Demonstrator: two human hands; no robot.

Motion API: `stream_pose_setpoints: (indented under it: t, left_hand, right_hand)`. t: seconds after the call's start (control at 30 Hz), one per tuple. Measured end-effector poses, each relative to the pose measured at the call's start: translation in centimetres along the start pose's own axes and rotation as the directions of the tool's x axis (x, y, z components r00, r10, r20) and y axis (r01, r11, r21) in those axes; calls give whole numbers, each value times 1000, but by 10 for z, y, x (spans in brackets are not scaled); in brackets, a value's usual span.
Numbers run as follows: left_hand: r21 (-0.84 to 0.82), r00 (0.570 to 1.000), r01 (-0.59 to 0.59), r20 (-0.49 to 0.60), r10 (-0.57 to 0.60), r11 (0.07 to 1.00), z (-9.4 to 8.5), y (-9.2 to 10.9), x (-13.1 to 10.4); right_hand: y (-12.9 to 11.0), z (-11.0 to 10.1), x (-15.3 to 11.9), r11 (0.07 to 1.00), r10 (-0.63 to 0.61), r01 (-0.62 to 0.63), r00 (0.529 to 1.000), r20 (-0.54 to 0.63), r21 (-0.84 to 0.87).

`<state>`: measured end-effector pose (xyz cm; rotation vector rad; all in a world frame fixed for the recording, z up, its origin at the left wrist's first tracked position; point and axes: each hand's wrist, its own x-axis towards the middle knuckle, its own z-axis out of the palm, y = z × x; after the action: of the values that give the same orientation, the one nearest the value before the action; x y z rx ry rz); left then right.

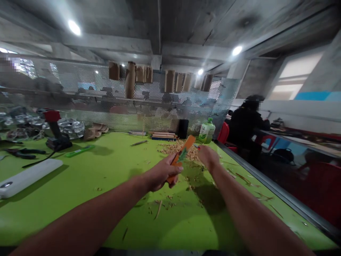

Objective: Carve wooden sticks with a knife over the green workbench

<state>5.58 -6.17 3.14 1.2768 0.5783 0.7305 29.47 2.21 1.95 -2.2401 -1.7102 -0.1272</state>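
My left hand (165, 173) is wrapped round a flat orange piece (188, 143) with a green marking, held tilted above the green tabletop (106, 199). Just to its right, my right hand (208, 156) is closed on a small tool, of which only a short red and grey bit (197, 146) shows by the fingers. Behind and below both hands lies a heap of wood shavings (170, 147), with loose chips scattered toward me.
A red drill (54, 129), black pliers (23, 153), a green knife (80, 151) and a white bar (32, 177) lie left. A green bottle (207, 131) and black box (183, 128) stand at the back. A person (246, 121) sits beyond the right edge.
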Motion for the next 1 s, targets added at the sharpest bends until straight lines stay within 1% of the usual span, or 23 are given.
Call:
stream_pose_setpoints:
  t: [0.03,0.07,0.1,0.17,0.23,0.3,0.37,0.47,0.53,0.63,0.7,0.8,0.87,1.0]
  left_hand:
    - [-6,999,-28,27,28,1000,1,1,-1]
    - [-6,999,-50,17,50,999,0,1,-1]
    - [8,998,-61,-33,61,998,-1,1,1]
    - [69,981,-41,-188,54,997,-4,-1,6]
    - [128,948,5,-315,36,992,-9,-4,13]
    - [157,925,19,-377,42,987,-12,-7,19]
    - [169,921,4,-383,62,986,-15,-10,22]
    - [177,931,-13,-358,77,984,-19,-15,24]
    - [169,942,-1,-331,58,986,-22,-17,26]
    - [147,951,-22,-303,66,989,-24,-19,28]
    - [134,945,-35,-319,77,990,-23,-19,28]
    - [109,934,-21,-353,59,994,-19,-17,25]
    - [109,936,-16,-347,53,994,-16,-16,23]
    - [192,936,49,-352,22,980,-12,-15,22]
  right_hand:
    - [8,-2,4,1000,27,-27,1000,-3,4]
    - [13,-4,6,999,52,-51,999,-16,12]
    - [15,-5,6,998,64,-63,997,-38,16]
    - [10,-5,2,998,60,-57,994,-88,39]
    - [-6,-2,-8,996,-8,19,991,-132,82]
    - [-23,1,-20,983,-122,141,981,-152,118]
    - [-37,4,-31,967,-213,230,967,-142,114]
    - [-48,5,-42,959,-268,277,956,-117,67]
    - [-51,5,-46,954,-292,297,951,-98,37]
    - [-53,2,-52,945,-326,327,943,-69,2]
    - [-54,0,-56,932,-363,362,930,-63,-19]
    - [-56,-1,-61,907,-420,418,905,-60,-47]
    - [-56,-1,-60,908,-418,415,908,-42,-56]
    - [-55,2,-51,936,-346,345,938,-2,-67]
